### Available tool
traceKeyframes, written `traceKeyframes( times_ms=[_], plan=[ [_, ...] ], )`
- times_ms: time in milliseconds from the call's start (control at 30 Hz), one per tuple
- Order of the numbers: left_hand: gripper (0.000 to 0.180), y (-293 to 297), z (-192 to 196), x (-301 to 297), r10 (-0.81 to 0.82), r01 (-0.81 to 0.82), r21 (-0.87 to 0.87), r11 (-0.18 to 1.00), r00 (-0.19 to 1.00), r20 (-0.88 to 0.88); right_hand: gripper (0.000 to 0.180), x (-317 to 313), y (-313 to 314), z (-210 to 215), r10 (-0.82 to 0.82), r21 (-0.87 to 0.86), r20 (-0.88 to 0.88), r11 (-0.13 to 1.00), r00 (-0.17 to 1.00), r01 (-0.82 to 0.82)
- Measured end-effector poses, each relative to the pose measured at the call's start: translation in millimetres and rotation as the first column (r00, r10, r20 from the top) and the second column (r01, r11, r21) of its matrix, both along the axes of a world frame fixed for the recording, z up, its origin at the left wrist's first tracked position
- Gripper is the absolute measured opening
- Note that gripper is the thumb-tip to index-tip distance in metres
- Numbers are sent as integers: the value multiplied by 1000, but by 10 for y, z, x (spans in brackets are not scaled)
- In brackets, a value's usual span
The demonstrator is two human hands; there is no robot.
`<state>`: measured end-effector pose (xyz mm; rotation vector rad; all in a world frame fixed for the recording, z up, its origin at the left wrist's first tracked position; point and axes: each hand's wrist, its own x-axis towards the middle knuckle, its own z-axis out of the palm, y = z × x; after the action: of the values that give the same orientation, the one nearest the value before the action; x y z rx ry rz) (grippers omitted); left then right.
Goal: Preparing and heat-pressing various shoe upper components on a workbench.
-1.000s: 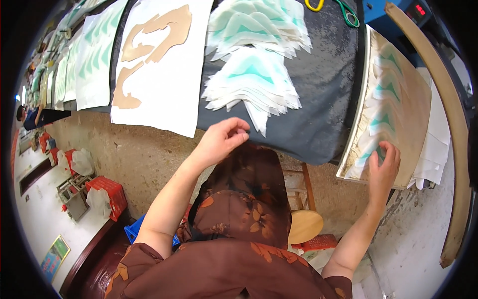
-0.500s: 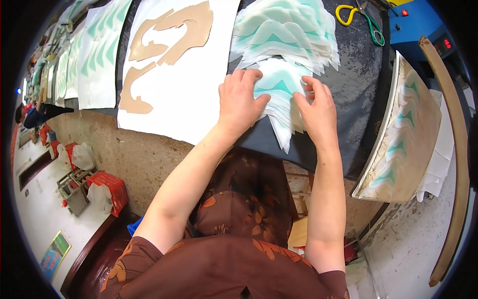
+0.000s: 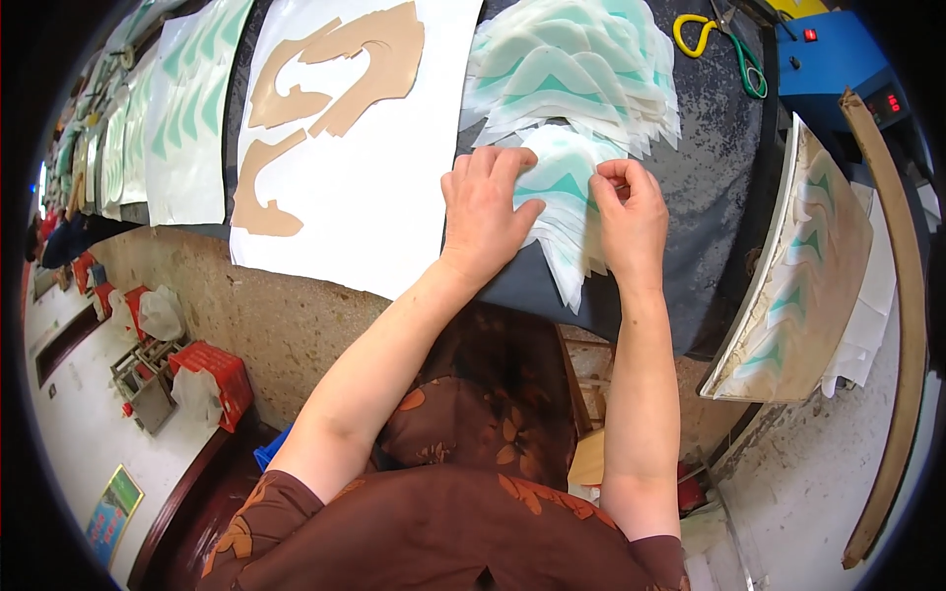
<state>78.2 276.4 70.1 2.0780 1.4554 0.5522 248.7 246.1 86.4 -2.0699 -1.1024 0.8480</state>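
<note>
A small stack of thin translucent white pieces with green chevron shapes (image 3: 560,187) lies in front of me on the dark table cover. My left hand (image 3: 490,212) rests on its left edge, thumb apart from the curved fingers. At the right edge, my right hand (image 3: 632,212) has thumb and index finger pinched together on a piece's border. Just beyond lies a larger fanned pile of similar pieces (image 3: 567,74). The lower pieces of the near stack fan toward me in pointed tips.
To the left, a white sheet (image 3: 345,207) carries tan cut-out shapes (image 3: 389,64). Scissors with yellow and green handles (image 3: 724,44) lie at far right, near a blue machine (image 3: 838,59). A board with green-marked pieces (image 3: 803,266) leans right, beside a curved brown strip (image 3: 902,325).
My right thumb and index finger have closed together at the stack's right edge. My left hand stays by the left edge. The whole view has shifted slightly.
</note>
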Motion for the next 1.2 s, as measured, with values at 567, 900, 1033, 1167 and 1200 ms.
traceKeyframes(
  times_ms=[567, 900, 1033, 1167, 1200],
  plan=[
    [18, 40, 781, -96, 234, 256, -751, 608, 846, 479, 12, 220, -424, 707, -113, 67, -634, 978, 765, 199],
    [13, -654, 1032, 482, 170, 421, -698, 579, 775, 608, 10, 1363, -1143, 1257, -115, 164, -354, 970, 928, 182],
    [12, -917, 1025, 564, 82, 399, -743, 537, 852, 517, 27, 2854, -1709, 1396, -271, 181, -344, 920, 899, 347],
    [12, -1261, 759, 496, 134, 312, -792, 526, 888, 439, 36, 4097, -1811, 1467, -462, 183, -171, 853, 870, 489],
    [11, -1328, 722, 464, 172, 276, -830, 485, 900, 400, 36, 4351, -1780, 1402, -450, 175, -164, 862, 878, 475]
  ],
)
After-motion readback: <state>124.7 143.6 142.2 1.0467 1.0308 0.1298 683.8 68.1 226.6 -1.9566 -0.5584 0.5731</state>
